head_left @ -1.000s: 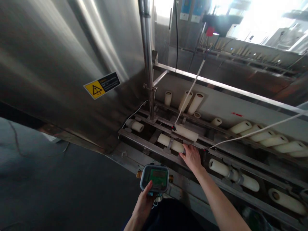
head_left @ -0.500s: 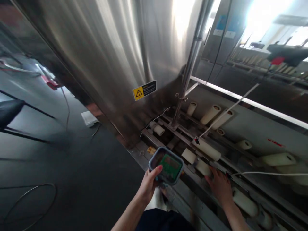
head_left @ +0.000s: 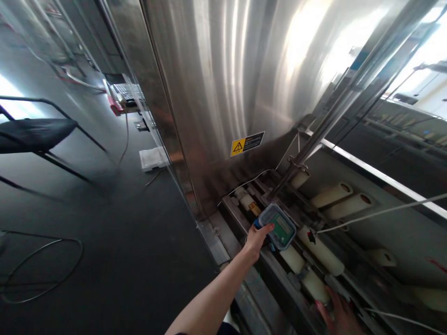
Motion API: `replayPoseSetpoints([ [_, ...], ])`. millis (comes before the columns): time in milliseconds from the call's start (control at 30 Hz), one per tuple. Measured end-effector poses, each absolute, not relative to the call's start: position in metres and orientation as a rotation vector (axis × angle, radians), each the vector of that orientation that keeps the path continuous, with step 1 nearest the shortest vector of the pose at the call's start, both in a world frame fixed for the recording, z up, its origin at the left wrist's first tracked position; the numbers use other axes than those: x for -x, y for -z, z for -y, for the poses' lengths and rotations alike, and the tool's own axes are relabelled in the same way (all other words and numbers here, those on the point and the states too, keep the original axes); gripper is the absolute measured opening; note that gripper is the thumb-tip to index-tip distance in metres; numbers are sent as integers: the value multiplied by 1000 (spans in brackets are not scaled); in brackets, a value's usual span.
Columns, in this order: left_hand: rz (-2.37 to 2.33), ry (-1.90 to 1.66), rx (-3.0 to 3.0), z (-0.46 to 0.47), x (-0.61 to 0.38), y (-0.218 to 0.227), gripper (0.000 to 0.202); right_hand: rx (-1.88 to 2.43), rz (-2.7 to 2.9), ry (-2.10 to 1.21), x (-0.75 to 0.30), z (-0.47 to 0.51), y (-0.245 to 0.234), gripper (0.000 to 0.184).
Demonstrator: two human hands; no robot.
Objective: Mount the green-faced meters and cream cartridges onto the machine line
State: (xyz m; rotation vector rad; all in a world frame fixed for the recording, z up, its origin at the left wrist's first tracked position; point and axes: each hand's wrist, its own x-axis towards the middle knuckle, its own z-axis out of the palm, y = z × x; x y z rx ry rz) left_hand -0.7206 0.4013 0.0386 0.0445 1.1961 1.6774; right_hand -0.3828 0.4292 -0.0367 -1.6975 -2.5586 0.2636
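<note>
My left hand grips a small meter with a green board under a clear lid and brass ends. It holds the meter out over the near end of a steel rack. My right hand rests low at the frame's bottom edge, fingers curled against a cream cylinder clamped in the rack. Another cream cylinder lies just behind, with a white cord clipped to it.
A large stainless tank wall with a yellow warning label rises behind the rack. A slanted steel pole stands at the rack's end. Dark floor at left holds a cable loop, a chair frame and a white pad.
The view has swung left and down. My left hand has carried the meter forward over the rack's near end. My right hand stays at the clamped cylinder, now at the frame's bottom.
</note>
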Motion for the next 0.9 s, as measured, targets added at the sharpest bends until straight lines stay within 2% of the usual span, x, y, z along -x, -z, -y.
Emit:
replayPoseSetpoints([
  [267,-1145,-1577,61,-410,717,-21,41,1779,2538,-319,360,-432,42,63],
  [700,-1171,-1503,161,-427,742,-4,42,1607,2531,-88,375,-415,33,60],
  [800,-1178,-1516,179,-427,744,-9,38,1701,2471,-3,384,-407,26,69],
  [900,-1175,-1515,195,-427,747,-13,35,2051,2284,54,396,-396,12,83],
])
